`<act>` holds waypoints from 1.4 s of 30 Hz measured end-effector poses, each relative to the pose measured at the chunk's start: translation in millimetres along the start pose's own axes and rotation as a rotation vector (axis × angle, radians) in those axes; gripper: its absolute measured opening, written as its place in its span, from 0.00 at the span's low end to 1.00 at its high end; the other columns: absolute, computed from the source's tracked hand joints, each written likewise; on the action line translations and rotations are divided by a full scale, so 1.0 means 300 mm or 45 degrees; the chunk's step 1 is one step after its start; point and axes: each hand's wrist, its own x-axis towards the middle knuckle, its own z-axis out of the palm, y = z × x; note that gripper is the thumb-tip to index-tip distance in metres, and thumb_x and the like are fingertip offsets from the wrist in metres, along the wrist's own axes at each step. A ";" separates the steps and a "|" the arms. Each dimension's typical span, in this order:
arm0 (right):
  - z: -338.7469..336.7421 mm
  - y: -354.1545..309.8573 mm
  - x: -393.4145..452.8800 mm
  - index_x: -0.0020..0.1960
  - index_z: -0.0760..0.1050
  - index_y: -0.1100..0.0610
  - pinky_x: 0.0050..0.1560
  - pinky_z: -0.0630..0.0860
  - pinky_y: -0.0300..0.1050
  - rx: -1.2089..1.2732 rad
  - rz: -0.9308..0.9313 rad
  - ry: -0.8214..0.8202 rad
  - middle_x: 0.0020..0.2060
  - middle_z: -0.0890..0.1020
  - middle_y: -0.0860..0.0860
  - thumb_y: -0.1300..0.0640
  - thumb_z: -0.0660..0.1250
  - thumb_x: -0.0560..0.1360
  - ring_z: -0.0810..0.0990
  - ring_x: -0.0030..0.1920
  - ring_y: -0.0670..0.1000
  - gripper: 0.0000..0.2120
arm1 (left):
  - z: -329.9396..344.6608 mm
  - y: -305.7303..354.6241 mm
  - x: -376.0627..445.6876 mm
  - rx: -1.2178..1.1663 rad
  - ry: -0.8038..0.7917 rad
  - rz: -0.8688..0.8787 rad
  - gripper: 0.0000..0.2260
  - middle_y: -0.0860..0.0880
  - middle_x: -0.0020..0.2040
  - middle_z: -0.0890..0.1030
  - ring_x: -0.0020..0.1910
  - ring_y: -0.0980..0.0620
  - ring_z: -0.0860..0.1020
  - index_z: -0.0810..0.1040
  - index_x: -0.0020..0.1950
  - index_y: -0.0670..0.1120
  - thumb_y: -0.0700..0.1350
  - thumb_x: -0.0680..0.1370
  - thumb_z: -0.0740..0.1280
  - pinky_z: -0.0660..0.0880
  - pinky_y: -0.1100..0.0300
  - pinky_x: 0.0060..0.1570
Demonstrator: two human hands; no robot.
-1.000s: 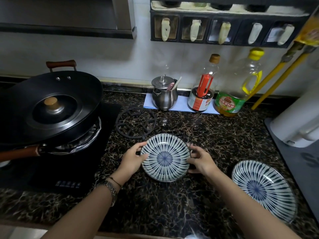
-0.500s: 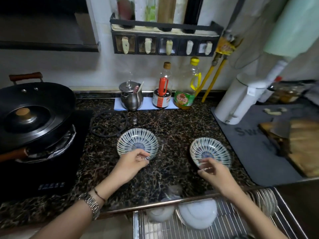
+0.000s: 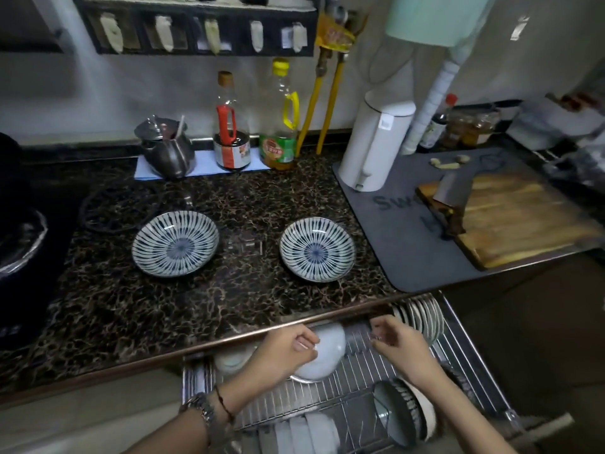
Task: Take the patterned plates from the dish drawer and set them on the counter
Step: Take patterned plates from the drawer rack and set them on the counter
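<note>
On dark marbled counter (image 3: 137,309), two patterned plates (image 3: 175,243) (image 3: 317,249) lying flat, faces up, well apart. Below, both hands hovering over open dish drawer (image 3: 471,365): left hand (image 3: 284,352) fingers curling by white bowl (image 3: 322,355), holding nothing; right hand (image 3: 404,350) fingers loosely bent, empty. Upright plates (image 3: 420,317) standing behind.

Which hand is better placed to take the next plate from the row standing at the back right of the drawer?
Probably the right hand: it is empty, right beside the upright plate row. The left hand is farther, over a white bowl.
</note>
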 end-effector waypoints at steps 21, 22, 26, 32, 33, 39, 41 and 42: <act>-0.176 0.667 0.265 0.59 0.74 0.53 0.51 0.77 0.45 0.029 0.112 -0.068 0.48 0.82 0.49 0.58 0.69 0.73 0.80 0.48 0.49 0.15 | 0.894 -0.055 0.689 -0.609 0.446 -0.416 0.22 0.39 0.49 0.80 0.47 0.42 0.79 0.77 0.55 0.39 0.40 0.64 0.77 0.75 0.60 0.43; -0.172 0.684 0.273 0.59 0.74 0.53 0.49 0.76 0.42 0.041 0.114 -0.068 0.48 0.82 0.49 0.59 0.69 0.73 0.80 0.48 0.48 0.15 | 0.909 -0.061 0.706 -0.614 0.441 -0.421 0.21 0.39 0.52 0.79 0.50 0.41 0.79 0.76 0.57 0.38 0.38 0.67 0.76 0.75 0.64 0.40; -0.163 0.734 0.302 0.59 0.74 0.52 0.46 0.76 0.38 0.086 0.116 -0.063 0.47 0.82 0.48 0.58 0.70 0.73 0.80 0.47 0.46 0.16 | 0.964 -0.103 0.768 -0.643 0.469 -0.366 0.21 0.37 0.54 0.80 0.47 0.41 0.80 0.75 0.59 0.39 0.37 0.67 0.74 0.78 0.59 0.41; -0.156 0.771 0.338 0.61 0.73 0.52 0.53 0.79 0.48 0.114 0.144 -0.082 0.48 0.83 0.51 0.61 0.69 0.72 0.81 0.49 0.50 0.19 | 1.000 -0.122 0.797 -0.575 0.454 -0.253 0.14 0.56 0.45 0.78 0.42 0.60 0.77 0.75 0.58 0.43 0.36 0.74 0.68 0.74 0.76 0.39; -0.155 0.776 0.342 0.60 0.73 0.52 0.53 0.79 0.47 0.119 0.145 -0.076 0.48 0.83 0.51 0.62 0.69 0.72 0.81 0.49 0.50 0.19 | 1.004 -0.123 0.800 -0.571 0.475 -0.244 0.13 0.56 0.44 0.78 0.42 0.61 0.76 0.74 0.59 0.43 0.36 0.74 0.67 0.74 0.77 0.38; -0.149 0.795 0.362 0.61 0.73 0.53 0.51 0.77 0.43 0.144 0.144 -0.076 0.48 0.82 0.51 0.63 0.69 0.72 0.80 0.48 0.49 0.19 | 1.023 -0.135 0.814 -0.525 0.529 -0.210 0.13 0.55 0.44 0.78 0.41 0.59 0.77 0.74 0.58 0.43 0.36 0.74 0.67 0.74 0.76 0.38; -0.143 0.795 0.373 0.61 0.72 0.53 0.50 0.77 0.43 0.144 0.153 -0.089 0.48 0.81 0.50 0.62 0.68 0.72 0.80 0.48 0.50 0.19 | 1.027 -0.141 0.814 -0.482 0.548 -0.181 0.13 0.54 0.44 0.78 0.41 0.59 0.77 0.74 0.58 0.41 0.35 0.74 0.67 0.74 0.76 0.39; -0.138 0.796 0.379 0.61 0.72 0.53 0.49 0.77 0.45 0.147 0.156 -0.091 0.47 0.81 0.50 0.62 0.68 0.72 0.80 0.46 0.50 0.18 | 1.028 -0.146 0.813 -0.470 0.556 -0.167 0.13 0.54 0.44 0.78 0.41 0.60 0.77 0.74 0.58 0.41 0.35 0.74 0.67 0.74 0.75 0.39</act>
